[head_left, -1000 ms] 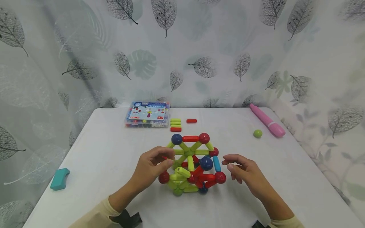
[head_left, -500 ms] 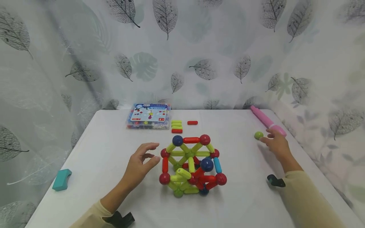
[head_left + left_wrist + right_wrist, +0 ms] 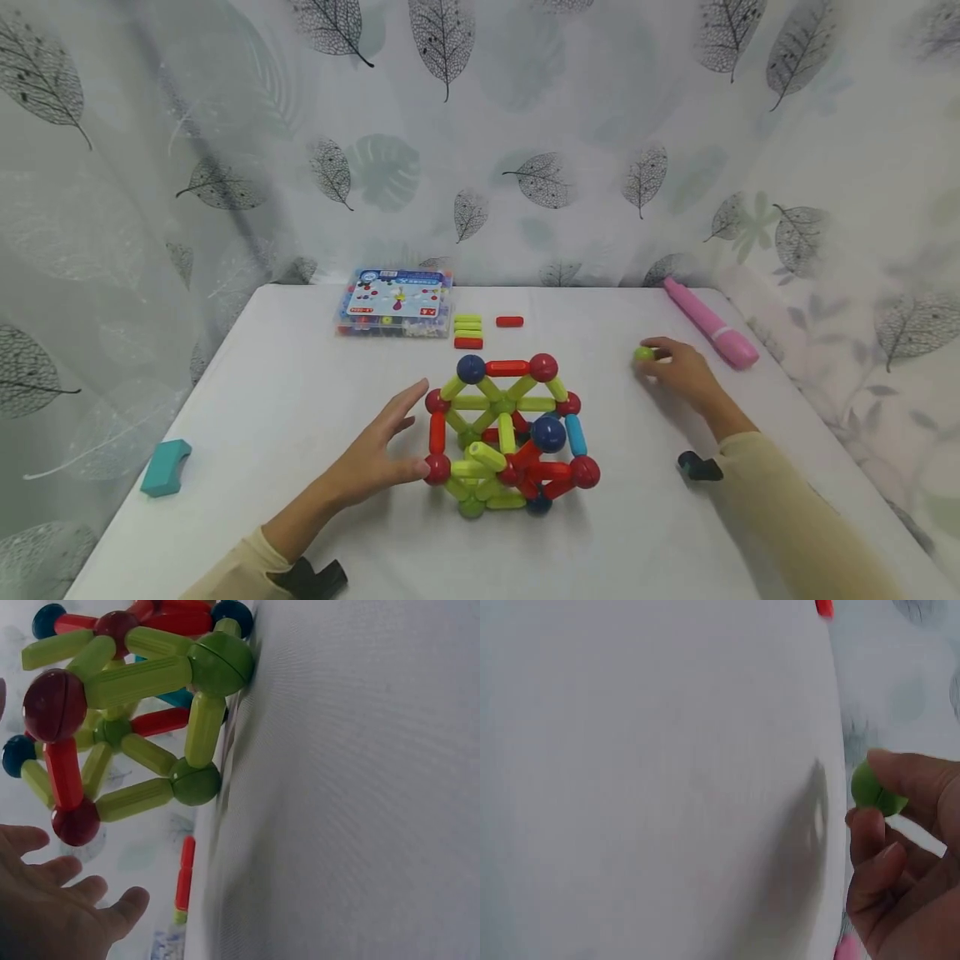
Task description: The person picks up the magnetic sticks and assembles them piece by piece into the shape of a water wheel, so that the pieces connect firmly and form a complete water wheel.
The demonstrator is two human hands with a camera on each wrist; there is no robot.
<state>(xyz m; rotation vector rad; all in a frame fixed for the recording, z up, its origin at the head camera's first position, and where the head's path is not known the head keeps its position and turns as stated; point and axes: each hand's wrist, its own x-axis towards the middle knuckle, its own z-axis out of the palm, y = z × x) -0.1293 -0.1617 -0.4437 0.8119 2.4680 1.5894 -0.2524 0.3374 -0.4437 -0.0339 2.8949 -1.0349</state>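
Note:
My right hand point(image 3: 686, 379) pinches a small green ball point(image 3: 868, 787) between thumb and fingertips, raised off the white table, as the right wrist view shows. Left of centre, my left hand point(image 3: 371, 458) is spread beside a construction point(image 3: 503, 406) of magnetic rods and balls. Its thumb is close to the red ball point(image 3: 437, 468) at the lower left corner; whether they touch I cannot tell. In the left wrist view several fingers point(image 3: 67, 868) are apart from the structure. The construction stands on the table, built of yellow-green, red and blue rods with red, green and dark blue balls.
Behind the construction lie a clear box point(image 3: 397, 304) of parts, a small stack of rods point(image 3: 468, 327) and a single red rod point(image 3: 509, 322). A pink club-shaped object point(image 3: 708, 323) is at the back right. A teal arch block point(image 3: 165, 468) sits at the left.
My right hand went from beside the construction to the green ball, took hold of it and carries it left. My left hand drew back from the construction, then spread wider and came close again.

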